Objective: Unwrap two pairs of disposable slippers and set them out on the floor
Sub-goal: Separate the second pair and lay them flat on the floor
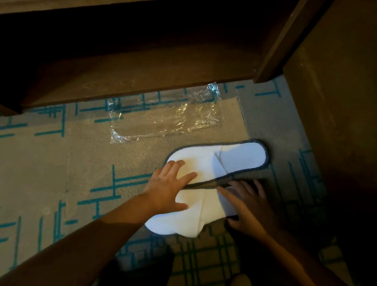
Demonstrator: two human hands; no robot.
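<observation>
Two white disposable slippers with grey edging lie side by side on the carpet. The far slipper is fully visible, its heel pointing right. The near slipper is partly under my hands. My left hand lies flat with spread fingers across the toe ends of both. My right hand rests flat on the near slipper's heel end, in shadow. An empty clear plastic wrapper lies flat on the carpet behind the slippers.
The floor is beige and grey carpet with teal line patterns. A dark wooden furniture shelf overhangs at the back, with a wooden upright and panel to the right. The lower right is in deep shadow.
</observation>
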